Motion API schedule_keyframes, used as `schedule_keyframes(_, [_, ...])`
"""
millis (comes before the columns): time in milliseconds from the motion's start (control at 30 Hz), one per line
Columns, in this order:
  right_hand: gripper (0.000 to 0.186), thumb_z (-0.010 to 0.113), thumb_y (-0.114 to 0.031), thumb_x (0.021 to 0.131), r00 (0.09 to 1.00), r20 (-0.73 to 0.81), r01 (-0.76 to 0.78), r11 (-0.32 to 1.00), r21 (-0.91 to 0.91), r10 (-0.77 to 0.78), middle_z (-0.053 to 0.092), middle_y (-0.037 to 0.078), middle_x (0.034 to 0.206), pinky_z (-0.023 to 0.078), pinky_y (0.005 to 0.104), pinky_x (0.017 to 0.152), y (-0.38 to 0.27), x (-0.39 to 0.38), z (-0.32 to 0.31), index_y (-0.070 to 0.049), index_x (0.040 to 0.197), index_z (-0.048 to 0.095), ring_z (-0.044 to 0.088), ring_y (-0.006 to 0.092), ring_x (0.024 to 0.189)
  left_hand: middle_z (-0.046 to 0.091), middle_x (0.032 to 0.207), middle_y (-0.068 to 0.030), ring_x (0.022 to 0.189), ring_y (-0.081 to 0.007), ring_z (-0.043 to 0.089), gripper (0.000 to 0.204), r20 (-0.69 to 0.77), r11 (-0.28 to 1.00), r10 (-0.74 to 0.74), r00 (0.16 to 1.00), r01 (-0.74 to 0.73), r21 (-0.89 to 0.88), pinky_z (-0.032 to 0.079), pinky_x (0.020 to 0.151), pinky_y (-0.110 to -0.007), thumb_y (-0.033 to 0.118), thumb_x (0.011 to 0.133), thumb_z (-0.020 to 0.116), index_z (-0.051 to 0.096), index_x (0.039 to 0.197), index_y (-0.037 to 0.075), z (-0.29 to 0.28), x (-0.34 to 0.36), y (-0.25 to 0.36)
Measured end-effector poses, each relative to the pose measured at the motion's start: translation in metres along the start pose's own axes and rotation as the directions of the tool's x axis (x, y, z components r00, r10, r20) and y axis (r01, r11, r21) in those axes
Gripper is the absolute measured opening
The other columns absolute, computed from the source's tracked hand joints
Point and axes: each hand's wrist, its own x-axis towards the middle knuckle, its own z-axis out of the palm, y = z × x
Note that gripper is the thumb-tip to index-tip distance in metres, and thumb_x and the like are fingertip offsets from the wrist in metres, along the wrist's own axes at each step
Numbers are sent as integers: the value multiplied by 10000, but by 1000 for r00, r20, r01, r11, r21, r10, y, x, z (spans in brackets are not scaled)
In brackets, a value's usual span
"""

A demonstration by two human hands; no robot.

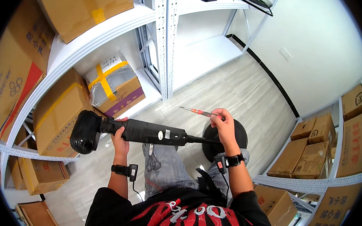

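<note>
A long black device on a thin pole (150, 132) lies across my lap. At its left end is a bulky rounded black part (84, 133) with a shiny surface. Toward the right its pole runs to a round black disc base (238, 137). My left hand (120, 139) is wrapped around the device close to the rounded part, with the thumb on top. Between the fingers of my right hand (225, 125) is a screwdriver (201, 112) with a red and dark handle. Its metal tip points left, above the pole and apart from the device.
White metal shelving (165, 50) with cardboard boxes (61, 110) stands at the left. A taped silver and brown box (116, 86) sits on its lower shelf. More boxes (302, 157) fill the rack at the right. Light tiled floor (232, 87) reaches the far wall.
</note>
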Motion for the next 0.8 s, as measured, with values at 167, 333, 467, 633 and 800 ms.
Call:
schedule_keyframes(167, [113,609,8,856,997,-75,19,997,77,-13,564,10,738,444,233,572,-10,14,-23,-17,965,594,538,84,627,615,1086,-165,1151,-311,563,354,-48,1000,-19,999,19,-17,410,1055,-447,-10,769,517,514,1123,-1,31,8,-5])
schedule_keyframes(333, [99,592,-17,884,995,-95,36,974,222,-15,572,25,744,447,247,578,-28,42,-56,-24,983,586,545,105,630,623,1061,-160,1080,-297,596,373,-41,1000,-3,999,4,22,461,997,-424,11,747,539,527,1119,-2,87,31,-10])
schedule_keyframes(467, [84,559,-36,902,993,-117,26,962,273,6,568,47,760,439,247,576,-66,62,-83,-32,985,573,546,120,650,629,1055,-145,1006,-263,615,352,-28,996,0,1000,3,94,494,929,-379,2,738,577,554,1089,-12,146,55,-9])
schedule_keyframes(633, [86,558,-36,904,985,-168,26,953,302,26,570,53,767,443,249,582,-134,70,-107,-27,989,568,540,129,641,637,1059,-114,971,-217,615,325,-28,979,-33,999,38,199,488,904,-334,-18,727,629,588,1050,-16,217,75,0])
schedule_keyframes(800, [76,559,-38,908,983,-169,-2,929,370,70,580,56,779,442,253,584,-211,78,-127,-29,982,572,538,133,640,634,1098,-99,995,-210,609,363,-71,945,4,997,20,326,465,926,-331,-40,730,664,598,1085,-4,245,71,-1])
